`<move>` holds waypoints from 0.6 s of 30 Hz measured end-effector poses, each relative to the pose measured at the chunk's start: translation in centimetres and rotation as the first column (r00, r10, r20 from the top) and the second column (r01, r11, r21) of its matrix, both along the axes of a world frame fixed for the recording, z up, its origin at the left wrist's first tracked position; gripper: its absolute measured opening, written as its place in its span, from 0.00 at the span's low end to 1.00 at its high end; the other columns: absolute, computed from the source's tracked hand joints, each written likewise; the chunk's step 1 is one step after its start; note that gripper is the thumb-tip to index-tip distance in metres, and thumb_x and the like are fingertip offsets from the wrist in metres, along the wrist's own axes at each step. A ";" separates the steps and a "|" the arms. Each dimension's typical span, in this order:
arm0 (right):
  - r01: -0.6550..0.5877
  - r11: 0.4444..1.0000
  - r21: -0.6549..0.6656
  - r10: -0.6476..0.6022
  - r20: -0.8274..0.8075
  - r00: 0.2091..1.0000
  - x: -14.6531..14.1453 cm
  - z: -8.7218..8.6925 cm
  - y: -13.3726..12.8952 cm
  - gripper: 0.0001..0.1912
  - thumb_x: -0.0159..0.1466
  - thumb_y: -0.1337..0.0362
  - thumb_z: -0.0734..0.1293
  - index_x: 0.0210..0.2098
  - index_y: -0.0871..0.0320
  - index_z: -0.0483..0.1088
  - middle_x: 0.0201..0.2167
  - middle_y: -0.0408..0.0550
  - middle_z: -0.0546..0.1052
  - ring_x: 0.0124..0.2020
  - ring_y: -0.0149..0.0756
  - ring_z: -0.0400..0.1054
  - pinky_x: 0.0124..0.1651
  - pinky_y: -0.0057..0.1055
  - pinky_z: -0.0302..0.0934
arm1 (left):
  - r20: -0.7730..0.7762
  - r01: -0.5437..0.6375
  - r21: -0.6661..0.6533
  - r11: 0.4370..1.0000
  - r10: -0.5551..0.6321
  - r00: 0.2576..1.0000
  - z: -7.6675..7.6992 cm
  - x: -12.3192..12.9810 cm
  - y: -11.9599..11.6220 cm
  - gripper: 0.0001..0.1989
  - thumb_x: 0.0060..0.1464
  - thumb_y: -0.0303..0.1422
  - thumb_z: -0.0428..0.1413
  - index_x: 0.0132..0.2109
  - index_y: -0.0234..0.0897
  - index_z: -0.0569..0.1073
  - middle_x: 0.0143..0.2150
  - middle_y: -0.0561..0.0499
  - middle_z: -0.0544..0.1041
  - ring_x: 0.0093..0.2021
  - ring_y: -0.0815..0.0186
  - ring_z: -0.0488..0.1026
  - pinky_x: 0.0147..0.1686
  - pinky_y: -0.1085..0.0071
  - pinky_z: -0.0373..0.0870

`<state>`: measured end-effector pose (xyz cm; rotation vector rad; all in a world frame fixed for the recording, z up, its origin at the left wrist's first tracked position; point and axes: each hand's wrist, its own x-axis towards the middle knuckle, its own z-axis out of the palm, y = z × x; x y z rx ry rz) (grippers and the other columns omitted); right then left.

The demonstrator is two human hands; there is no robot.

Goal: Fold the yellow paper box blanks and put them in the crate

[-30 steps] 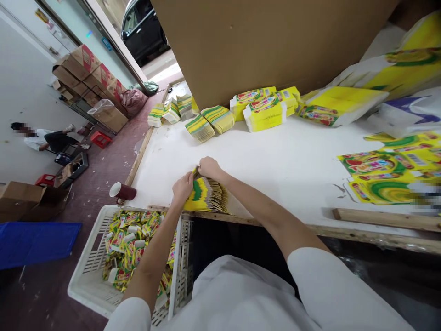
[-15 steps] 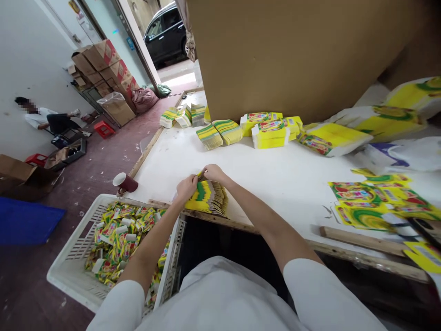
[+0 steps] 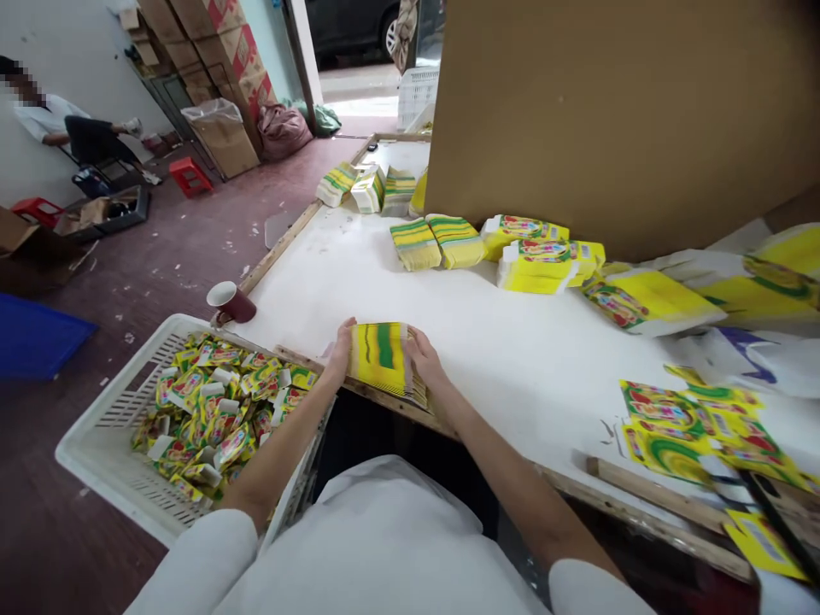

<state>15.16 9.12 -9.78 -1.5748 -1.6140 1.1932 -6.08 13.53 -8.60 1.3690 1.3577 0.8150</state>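
Observation:
A stack of flat yellow and green cartons (image 3: 379, 354) rests at the near edge of the white table (image 3: 307, 290). My left hand (image 3: 341, 348) presses on its left side, and my right hand (image 3: 428, 363) presses on its right side, so the stack is held between them. Left of my left arm, a white plastic crate (image 3: 96, 436) holds many small yellow cartons (image 3: 218, 410). More carton stacks (image 3: 436, 243) stand farther back on the table.
A maroon mug (image 3: 236, 303) stands at the table's left corner. Flat printed sheets (image 3: 692, 423) and a wooden strip (image 3: 653, 491) lie to the right. A big cardboard panel (image 3: 576, 120) rises behind the table. A person (image 3: 55, 120) sits at the far left.
My hands have moved apart, from together above the stack's top to its two sides. The stack looks more squared up. The camera view has shifted.

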 end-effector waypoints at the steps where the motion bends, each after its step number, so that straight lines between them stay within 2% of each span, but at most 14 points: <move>1: 0.031 0.999 0.009 -0.031 -0.021 0.999 -0.5 -0.3 -0.2 0.39 0.69 0.41 0.38 0.73 0.54 0.39 0.73 0.50 0.52 0.72 0.39 0.49 0.68 0.37 0.53 | 0.023 -0.012 0.001 1.000 0.012 1.000 -0.3 0.5 0.1 0.33 0.66 0.52 0.26 0.70 0.43 0.51 0.71 0.48 0.60 0.66 0.63 0.65 0.59 0.67 0.68; 3: 0.059 0.998 0.031 -0.056 -0.078 0.995 -0.4 -0.7 -0.6 0.42 0.68 0.38 0.38 0.73 0.55 0.35 0.74 0.52 0.48 0.73 0.40 0.46 0.70 0.38 0.49 | 0.057 0.002 -0.004 1.000 -0.002 0.998 -0.5 0.8 0.5 0.36 0.65 0.55 0.26 0.71 0.44 0.49 0.73 0.47 0.56 0.67 0.62 0.62 0.61 0.66 0.66; 5: 0.033 0.999 0.038 -0.028 -0.128 0.991 0.7 -0.8 -1.1 0.46 0.66 0.34 0.41 0.73 0.56 0.33 0.74 0.55 0.48 0.73 0.41 0.46 0.70 0.39 0.49 | 0.078 0.061 -0.012 0.998 -0.060 0.995 -0.2 -0.1 0.9 0.41 0.61 0.60 0.28 0.71 0.41 0.47 0.72 0.42 0.56 0.68 0.58 0.62 0.62 0.63 0.64; 6: -0.005 0.999 0.041 0.011 -0.155 0.988 1.5 -0.8 -1.5 0.50 0.63 0.31 0.45 0.73 0.56 0.33 0.74 0.56 0.48 0.73 0.43 0.47 0.70 0.40 0.49 | 0.089 0.097 -0.021 0.995 -0.095 0.991 0.0 -0.8 1.0 0.44 0.58 0.64 0.32 0.71 0.40 0.47 0.72 0.39 0.57 0.67 0.56 0.62 0.63 0.60 0.64; 8: -0.131 0.990 0.057 0.140 -0.194 0.971 3.0 -0.8 -2.7 0.61 0.56 0.26 0.56 0.73 0.56 0.31 0.74 0.58 0.44 0.73 0.50 0.45 0.70 0.45 0.48 | 0.077 0.232 0.004 0.973 -0.232 0.970 0.5 -2.6 0.9 0.56 0.47 0.69 0.47 0.72 0.37 0.47 0.72 0.35 0.56 0.69 0.48 0.59 0.65 0.55 0.59; 9: -0.199 0.978 0.070 0.209 -0.192 0.959 3.5 -0.9 -3.5 0.67 0.51 0.26 0.62 0.73 0.56 0.29 0.75 0.59 0.40 0.73 0.53 0.42 0.71 0.48 0.44 | 0.032 0.328 0.050 0.943 -0.330 0.944 0.8 -3.4 0.6 0.63 0.40 0.69 0.55 0.72 0.36 0.46 0.72 0.32 0.53 0.70 0.44 0.56 0.66 0.52 0.56; 11: -0.277 0.956 0.100 0.289 -0.131 0.948 3.7 -1.1 -5.0 0.75 0.44 0.31 0.72 0.73 0.55 0.27 0.75 0.60 0.34 0.74 0.58 0.34 0.72 0.53 0.36 | -0.148 0.531 0.165 0.831 -0.511 0.847 1.1 -4.7 0.0 0.74 0.28 0.64 0.65 0.73 0.34 0.39 0.73 0.29 0.46 0.72 0.38 0.47 0.68 0.46 0.49; 13: -0.216 0.967 0.137 0.225 -0.052 0.973 3.0 -1.2 -6.1 0.72 0.47 0.40 0.76 0.73 0.55 0.28 0.75 0.61 0.37 0.74 0.57 0.34 0.72 0.55 0.34 | -0.359 0.645 0.245 0.724 -0.550 0.754 1.1 -5.3 -0.6 0.76 0.30 0.60 0.68 0.73 0.33 0.33 0.73 0.26 0.44 0.72 0.35 0.45 0.67 0.41 0.47; 14: -0.147 0.976 0.162 0.155 -0.038 0.987 2.4 -1.3 -6.4 0.68 0.50 0.44 0.75 0.73 0.56 0.30 0.74 0.62 0.41 0.74 0.55 0.38 0.72 0.54 0.36 | -0.424 0.650 0.267 0.712 -0.519 0.742 1.0 -5.4 -0.8 0.73 0.33 0.58 0.68 0.73 0.33 0.33 0.72 0.27 0.47 0.71 0.35 0.48 0.66 0.40 0.48; 16: -0.004 0.981 0.192 0.017 -0.067 0.998 1.4 -1.4 -6.4 0.57 0.56 0.51 0.72 0.73 0.56 0.37 0.71 0.62 0.53 0.70 0.53 0.50 0.70 0.52 0.45 | -0.471 0.609 0.296 0.736 -0.442 0.763 0.8 -5.1 -0.8 0.66 0.40 0.54 0.67 0.73 0.35 0.37 0.69 0.29 0.55 0.68 0.38 0.55 0.65 0.41 0.53; 18: 0.088 0.981 0.173 -0.068 -0.118 0.991 1.1 -1.1 -5.4 0.50 0.57 0.54 0.71 0.72 0.56 0.46 0.68 0.60 0.60 0.67 0.52 0.58 0.68 0.50 0.52 | -0.433 0.539 0.294 0.790 -0.393 0.811 0.6 -4.6 -0.4 0.60 0.42 0.51 0.67 0.72 0.38 0.44 0.66 0.34 0.61 0.64 0.42 0.62 0.63 0.45 0.59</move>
